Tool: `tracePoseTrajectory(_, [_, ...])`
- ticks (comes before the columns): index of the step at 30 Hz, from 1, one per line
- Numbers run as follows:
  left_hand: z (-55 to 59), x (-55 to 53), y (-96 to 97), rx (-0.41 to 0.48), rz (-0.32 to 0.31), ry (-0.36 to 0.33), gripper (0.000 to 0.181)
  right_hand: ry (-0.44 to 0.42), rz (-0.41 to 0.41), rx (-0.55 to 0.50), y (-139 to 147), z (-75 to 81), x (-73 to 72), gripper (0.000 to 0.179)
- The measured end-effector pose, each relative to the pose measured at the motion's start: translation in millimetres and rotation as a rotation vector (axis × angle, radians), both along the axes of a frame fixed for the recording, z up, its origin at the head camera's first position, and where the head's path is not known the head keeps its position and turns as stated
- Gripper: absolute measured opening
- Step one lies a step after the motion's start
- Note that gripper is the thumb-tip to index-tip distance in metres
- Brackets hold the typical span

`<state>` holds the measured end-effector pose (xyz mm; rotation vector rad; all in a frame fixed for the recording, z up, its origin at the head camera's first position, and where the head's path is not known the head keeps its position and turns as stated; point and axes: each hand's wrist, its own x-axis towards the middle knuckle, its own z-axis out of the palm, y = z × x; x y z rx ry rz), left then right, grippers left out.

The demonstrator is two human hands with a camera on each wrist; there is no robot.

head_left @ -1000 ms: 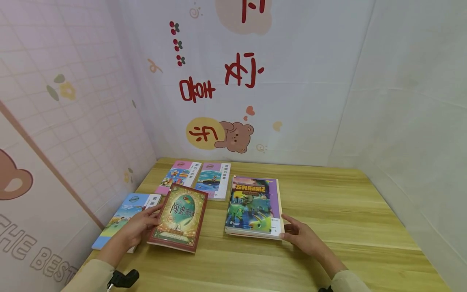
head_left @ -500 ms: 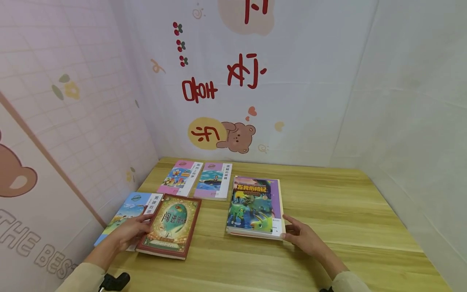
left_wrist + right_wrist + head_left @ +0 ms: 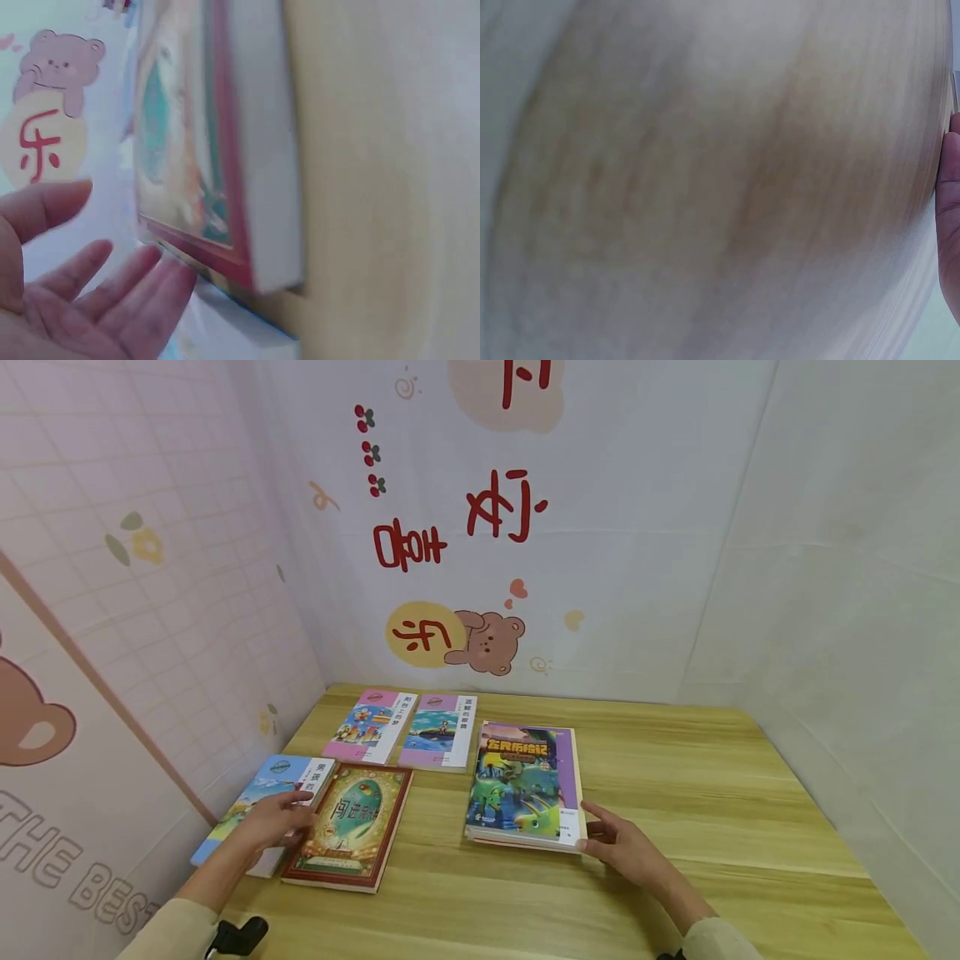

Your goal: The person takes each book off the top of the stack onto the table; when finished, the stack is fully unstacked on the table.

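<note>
A red-bordered book [image 3: 347, 827] with a green oval on its cover lies flat on the table, right of a blue-covered book [image 3: 255, 802]. My left hand [image 3: 272, 825] is over the blue book, fingertips at the red book's left edge. In the left wrist view, that hand [image 3: 97, 300] has its fingers extended and thumb apart beside the red book [image 3: 187, 135]. A dinosaur-covered book [image 3: 513, 785] tops a stack, with a purple book [image 3: 567, 768] showing under it. My right hand [image 3: 618, 847] touches the stack's lower right corner with thumb and fingers.
Two pink-and-white books lie side by side at the back left, one with a city picture [image 3: 367, 727] and one with a sea picture [image 3: 437, 732]. Printed cloth walls [image 3: 622, 552] border the wooden table [image 3: 675, 760] at its back and sides.
The red-bordered book has come left and toward the front, from tilted to flat beside the blue book. My left hand has loosened from it. The right hand stays at the stack.
</note>
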<state>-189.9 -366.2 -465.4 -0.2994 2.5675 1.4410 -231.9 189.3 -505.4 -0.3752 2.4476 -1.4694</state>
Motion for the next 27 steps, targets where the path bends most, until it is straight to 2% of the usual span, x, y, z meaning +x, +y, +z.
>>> tracePoseTrajectory(4, [12.9, -4.0, 6.5, 0.006, -0.014, 0.055, 0.060, 0.011, -0.001, 0.005, 0.6, -0.3, -0.5, 0.072])
tracePoseTrajectory(8, [20.7, -8.5, 16.4, 0.038, -0.016, 0.052, 0.062, 0.013, 0.000, 0.009, 1.6, -2.4, -1.4, 0.072])
tracePoseTrajectory(18, [23.6, -22.0, 51.8, 0.094, -0.045, 0.063, 0.061, 0.016, 0.012, 0.005, 2.7, -4.1, -1.6, 0.072])
tracePoseTrajectory(24, [24.9, -37.9, 82.8, 0.143, -0.066, 0.079, 0.061, -0.004, 0.008, -0.001, 2.2, -2.4, -0.6, 0.072])
tracePoseTrajectory(27, [25.5, -45.6, 101.2, 0.186, -0.057, 0.085, 0.061, -0.005, 0.009, -0.001, 2.2, -2.2, -0.3, 0.072])
